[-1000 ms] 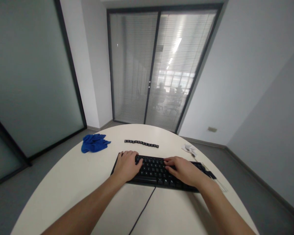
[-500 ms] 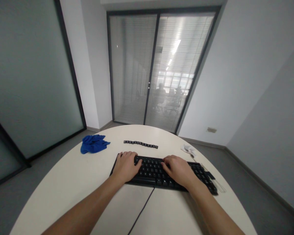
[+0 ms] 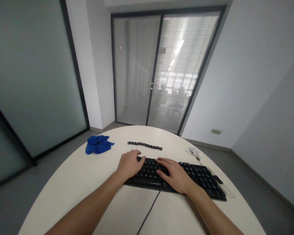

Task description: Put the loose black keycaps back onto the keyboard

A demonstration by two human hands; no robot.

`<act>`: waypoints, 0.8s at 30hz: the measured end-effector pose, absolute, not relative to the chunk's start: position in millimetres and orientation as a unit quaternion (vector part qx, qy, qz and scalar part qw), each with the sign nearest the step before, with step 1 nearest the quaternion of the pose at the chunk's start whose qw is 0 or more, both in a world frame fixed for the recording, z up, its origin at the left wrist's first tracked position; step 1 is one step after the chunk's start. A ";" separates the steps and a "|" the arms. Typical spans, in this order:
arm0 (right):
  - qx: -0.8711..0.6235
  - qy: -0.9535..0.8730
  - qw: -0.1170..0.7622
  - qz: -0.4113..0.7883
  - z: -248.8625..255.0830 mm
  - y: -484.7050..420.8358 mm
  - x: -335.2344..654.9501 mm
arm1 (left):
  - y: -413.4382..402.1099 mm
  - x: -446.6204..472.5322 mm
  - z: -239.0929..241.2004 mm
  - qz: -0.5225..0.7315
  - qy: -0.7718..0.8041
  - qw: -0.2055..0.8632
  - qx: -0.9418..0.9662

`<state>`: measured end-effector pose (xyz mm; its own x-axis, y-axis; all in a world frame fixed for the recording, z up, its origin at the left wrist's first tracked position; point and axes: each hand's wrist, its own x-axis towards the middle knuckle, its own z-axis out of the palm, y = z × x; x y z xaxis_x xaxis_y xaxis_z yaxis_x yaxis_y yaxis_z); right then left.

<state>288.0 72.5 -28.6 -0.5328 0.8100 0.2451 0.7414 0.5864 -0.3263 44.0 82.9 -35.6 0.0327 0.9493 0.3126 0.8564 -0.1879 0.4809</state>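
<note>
A black keyboard (image 3: 147, 183) lies on the table in front of me. My left hand (image 3: 129, 165) rests over its left end, thumb apart from the fingers and reaching over the keys; the hand covers that end's corner. Lying across the middle keys is my right hand (image 3: 172, 173), fingers and thumb spread and pointing left, with nothing visible held in it. Some keys are hidden beneath both hands. Just beyond the keyboard, a slightly wavy row of loose black keycaps (image 3: 145, 145) is laid out on the tabletop.
A crumpled blue cloth (image 3: 98, 144) sits at the far left of the round pale table (image 3: 83, 182). At the right edge are a white bundle (image 3: 193, 151) and a thin tool-like item (image 3: 219, 179), unclear in detail. The keyboard's cable (image 3: 148, 212) runs toward me.
My right hand has slid left over the keys, its fingers now stretched and spread. My left hand covers more of the keyboard's left end. The view has shifted slightly.
</note>
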 end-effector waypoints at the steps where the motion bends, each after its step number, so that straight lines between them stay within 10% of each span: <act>1: -0.445 -0.871 0.189 0.093 -27.9 72.7 288.0 | 89.7 36.6 -35.9 0.314 0.627 0.096 0.706; 24: -0.424 -0.873 0.223 0.090 -23.4 74.8 280.0 | 165.2 -54.3 -72.8 0.292 0.588 0.123 0.744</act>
<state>280.0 74.8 -23.4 -0.5413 0.7799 0.3141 0.6995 0.6250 -0.3464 -54.3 165.2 -72.8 0.1379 0.9472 0.2896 0.8040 -0.2778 0.5257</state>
